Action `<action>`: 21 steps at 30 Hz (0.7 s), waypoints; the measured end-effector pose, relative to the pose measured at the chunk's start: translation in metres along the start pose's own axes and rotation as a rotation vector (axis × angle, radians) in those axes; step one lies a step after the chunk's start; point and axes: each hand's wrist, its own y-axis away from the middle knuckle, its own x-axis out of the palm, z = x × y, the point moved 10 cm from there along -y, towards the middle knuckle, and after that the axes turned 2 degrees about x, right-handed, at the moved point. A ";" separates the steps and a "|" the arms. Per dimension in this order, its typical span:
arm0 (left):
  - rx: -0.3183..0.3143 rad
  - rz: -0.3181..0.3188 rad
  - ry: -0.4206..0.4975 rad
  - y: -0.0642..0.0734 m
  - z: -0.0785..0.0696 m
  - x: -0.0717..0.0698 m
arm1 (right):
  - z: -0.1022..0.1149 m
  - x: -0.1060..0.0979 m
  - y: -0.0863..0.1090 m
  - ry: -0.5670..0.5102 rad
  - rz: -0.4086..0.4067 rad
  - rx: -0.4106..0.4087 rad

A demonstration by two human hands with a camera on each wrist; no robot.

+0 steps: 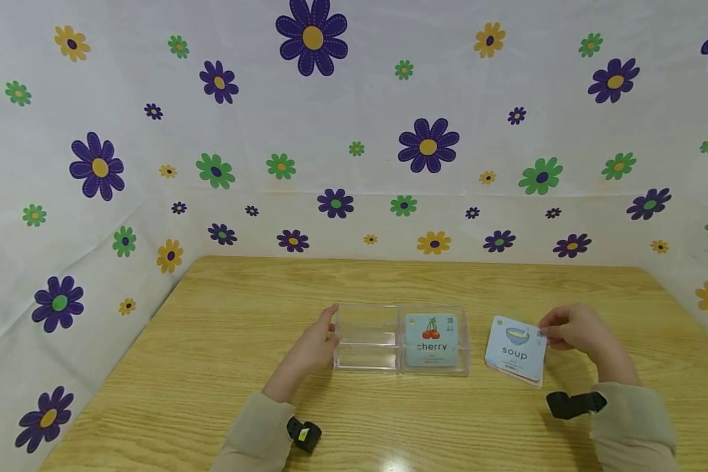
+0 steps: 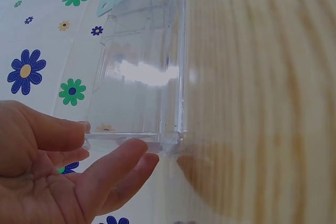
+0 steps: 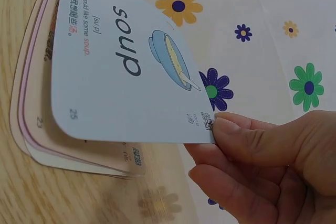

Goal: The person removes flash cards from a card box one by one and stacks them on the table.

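Observation:
A clear plastic box (image 1: 366, 357) with two compartments stands on the table. My left hand (image 1: 316, 345) holds it by its left end, the thumb (image 2: 65, 134) at one corner and the fingers along the end wall. A blue cherry card (image 1: 431, 354) leans in the right compartment. To the right of the box, my right hand (image 1: 578, 330) pinches the corner of a light blue soup card (image 3: 110, 77) between thumb and fingers. That card is tilted up from a small stack of cards (image 3: 31, 124) lying on the table.
The wooden table (image 1: 212, 373) has a white sheet (image 1: 354, 85) with printed flowers hanging behind it and at both sides. Black straps (image 1: 575, 404) sit at both wrists, over the sleeve cuffs.

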 end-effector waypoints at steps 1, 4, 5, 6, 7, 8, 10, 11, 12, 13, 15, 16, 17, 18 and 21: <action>-0.001 -0.001 -0.001 0.000 0.000 0.000 | -0.001 0.000 0.000 0.000 0.001 0.003; 0.002 -0.004 -0.002 0.000 0.000 0.000 | -0.005 0.001 -0.002 0.005 0.010 0.017; 0.005 -0.004 -0.001 0.000 0.000 0.000 | -0.006 0.002 -0.002 0.008 0.013 0.022; 0.008 -0.005 0.000 0.000 0.000 0.000 | -0.007 0.002 -0.003 0.012 0.014 0.025; 0.010 -0.004 -0.001 0.000 0.000 0.000 | -0.008 0.002 -0.003 0.017 0.016 0.027; 0.012 -0.004 0.001 0.000 -0.001 0.000 | -0.009 0.003 -0.004 0.020 0.018 0.031; 0.013 -0.002 0.003 0.001 -0.001 0.000 | -0.011 0.004 -0.005 0.028 0.022 0.038; 0.012 -0.001 0.004 0.001 -0.001 0.000 | -0.012 0.004 -0.006 0.033 0.021 0.045; 0.009 0.000 0.005 0.001 -0.001 0.000 | -0.013 0.004 -0.007 0.040 0.022 0.047; 0.007 0.001 0.005 0.001 -0.001 0.000 | -0.014 0.005 -0.007 0.047 0.023 0.048; 0.003 0.002 0.007 0.001 -0.001 0.000 | -0.015 0.006 -0.008 0.061 0.026 0.046; 0.003 0.001 0.005 0.001 -0.001 0.000 | -0.016 0.007 -0.009 0.066 0.025 0.043; 0.001 0.001 0.006 0.001 -0.001 0.000 | -0.016 0.007 -0.009 0.072 0.025 0.039; -0.001 0.001 0.007 0.001 -0.001 0.000 | -0.015 0.007 -0.010 0.075 0.027 0.029; -0.005 -0.002 0.006 0.001 -0.002 -0.001 | -0.016 0.009 -0.011 0.083 0.029 0.025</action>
